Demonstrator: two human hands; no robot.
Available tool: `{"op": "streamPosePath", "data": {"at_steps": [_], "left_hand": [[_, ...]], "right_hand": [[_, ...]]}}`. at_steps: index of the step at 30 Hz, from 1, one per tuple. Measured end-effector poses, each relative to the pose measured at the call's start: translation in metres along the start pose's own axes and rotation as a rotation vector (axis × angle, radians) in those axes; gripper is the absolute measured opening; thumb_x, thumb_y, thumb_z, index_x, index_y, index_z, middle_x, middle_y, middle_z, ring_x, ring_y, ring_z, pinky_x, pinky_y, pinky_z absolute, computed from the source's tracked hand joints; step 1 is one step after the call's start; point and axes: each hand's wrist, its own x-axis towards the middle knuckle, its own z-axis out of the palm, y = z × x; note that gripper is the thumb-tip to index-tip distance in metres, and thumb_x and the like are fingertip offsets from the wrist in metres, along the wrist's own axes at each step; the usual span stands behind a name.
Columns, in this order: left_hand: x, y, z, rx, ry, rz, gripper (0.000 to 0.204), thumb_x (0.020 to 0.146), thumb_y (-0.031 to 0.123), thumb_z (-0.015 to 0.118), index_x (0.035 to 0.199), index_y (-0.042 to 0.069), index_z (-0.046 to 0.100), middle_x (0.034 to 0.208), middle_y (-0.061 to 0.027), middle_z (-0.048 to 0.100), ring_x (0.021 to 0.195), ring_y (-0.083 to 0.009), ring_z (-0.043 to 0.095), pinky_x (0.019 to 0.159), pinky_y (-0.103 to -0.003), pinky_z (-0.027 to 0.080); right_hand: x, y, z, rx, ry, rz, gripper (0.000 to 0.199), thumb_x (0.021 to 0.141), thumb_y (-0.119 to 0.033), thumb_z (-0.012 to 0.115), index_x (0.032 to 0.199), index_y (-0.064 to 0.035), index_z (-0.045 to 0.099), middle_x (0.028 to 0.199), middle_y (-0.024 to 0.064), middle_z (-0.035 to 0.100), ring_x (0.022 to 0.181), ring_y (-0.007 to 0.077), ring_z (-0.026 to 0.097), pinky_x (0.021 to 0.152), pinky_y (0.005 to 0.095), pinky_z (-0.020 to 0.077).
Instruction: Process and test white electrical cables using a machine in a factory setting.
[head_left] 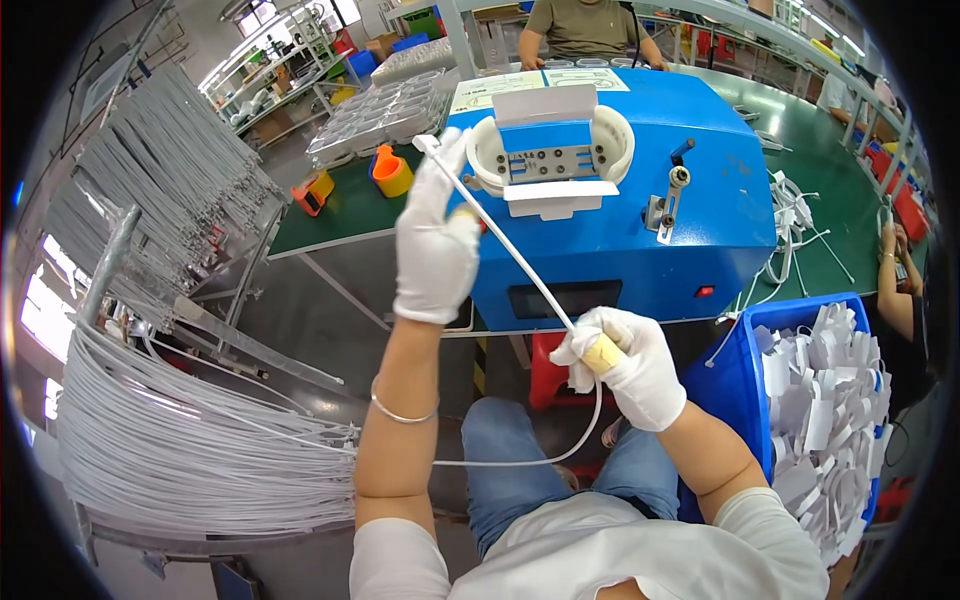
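My left hand [437,245], in a white glove, is raised at the left front of a blue machine [640,170]. Its fingers point up and grip the white cable [515,255] close to the small white connector [427,145] at its end. Lower and to the right, my gloved right hand [630,365] is closed around the same cable, with yellow tape [603,353] on a finger. Between both hands the cable runs straight; below the right hand it curves back left across my lap. A white folded card piece [560,195] sits in the machine's opening.
A blue bin [755,400] of white card pieces stands at my right. Bundles of white cables [200,440] hang on a rack at left. Yellow-orange holders [392,172] and clear trays [385,110] rest on the green table [330,220]. Another person [585,28] sits across.
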Motion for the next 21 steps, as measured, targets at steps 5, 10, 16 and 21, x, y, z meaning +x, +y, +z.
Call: {"op": "streamPosePath", "data": {"at_steps": [5, 10, 16, 21], "left_hand": [[-0.004, -0.014, 0.005, 0.372, 0.056, 0.166, 0.059, 0.073, -0.018, 0.047, 0.129, 0.000, 0.051, 0.139, -0.0140, 0.046, 0.132, -0.0240, 0.039, 0.106, -0.031, 0.034], [0.006, -0.005, -0.012, -0.057, -0.012, -0.144, 0.054, 0.076, -0.013, 0.046, 0.128, -0.001, 0.051, 0.128, -0.0156, 0.055, 0.121, -0.0253, 0.050, 0.104, -0.033, 0.037], [0.026, -0.001, -0.024, -0.245, 0.301, -0.293, 0.034, 0.091, 0.005, 0.052, 0.124, -0.002, 0.053, 0.112, -0.0125, 0.061, 0.097, -0.0167, 0.062, 0.080, -0.027, 0.054], [0.035, 0.004, -0.001, -0.223, 0.228, -0.255, 0.021, 0.089, 0.014, 0.063, 0.104, 0.000, 0.067, 0.090, -0.0057, 0.066, 0.072, -0.0082, 0.059, 0.062, -0.022, 0.052]], "right_hand": [[-0.001, 0.004, -0.002, 0.015, 0.032, 0.015, 0.023, 0.090, -0.022, 0.062, 0.081, -0.0014, 0.061, 0.068, 0.0089, 0.063, 0.053, 0.0110, 0.055, 0.053, 0.0244, 0.0452], [0.007, 0.016, 0.011, 0.168, 0.086, 0.046, 0.026, 0.090, -0.024, 0.061, 0.080, 0.0001, 0.061, 0.058, 0.0053, 0.055, 0.049, 0.0137, 0.051, 0.049, 0.0252, 0.0409], [0.010, 0.022, 0.013, 0.230, 0.087, 0.022, 0.028, 0.094, -0.022, 0.055, 0.083, 0.0015, 0.064, 0.057, 0.0045, 0.055, 0.050, 0.0106, 0.051, 0.052, 0.0239, 0.0443], [0.009, 0.022, 0.014, 0.226, 0.143, 0.027, 0.028, 0.095, -0.022, 0.055, 0.082, 0.0011, 0.064, 0.056, 0.0032, 0.054, 0.048, 0.0108, 0.051, 0.050, 0.0233, 0.0434]]}}
